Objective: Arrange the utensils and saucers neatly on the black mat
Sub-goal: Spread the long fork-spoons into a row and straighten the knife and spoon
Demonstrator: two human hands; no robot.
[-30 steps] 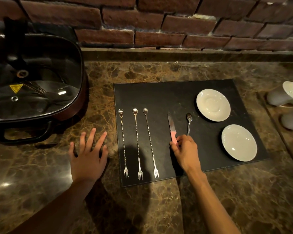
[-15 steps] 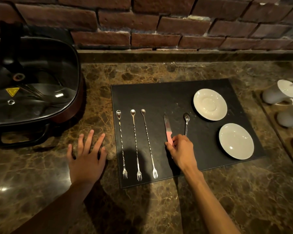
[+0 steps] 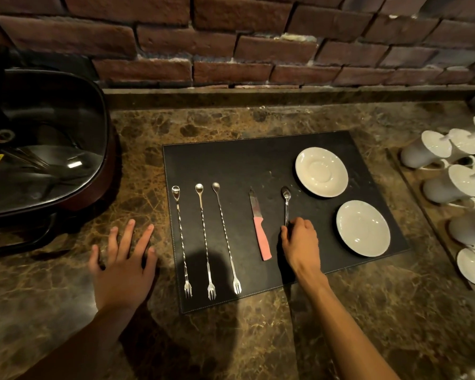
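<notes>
A black mat (image 3: 231, 163) lies on the marble counter. Three long twisted bar spoons with fork ends (image 3: 203, 237) lie side by side on its left part. A pink-handled knife (image 3: 259, 226) lies free in the middle, blade pointing away. Just right of it lies a small teaspoon (image 3: 286, 200); my right hand (image 3: 300, 242) covers its handle end with fingers curled on it. Two white saucers (image 3: 321, 171) (image 3: 363, 227) sit on the mat's right side. My left hand (image 3: 124, 261) rests flat on the counter left of the mat, fingers spread.
A large dark electric pan with a glass lid (image 3: 39, 149) stands at the left. A tray of white cups (image 3: 455, 185) lying on their sides runs along the right edge. A brick wall (image 3: 231, 42) backs the counter.
My right hand has let go of the knife's pink handle and shifted right onto the teaspoon's handle. The knife now lies fully uncovered. My left hand has stayed put.
</notes>
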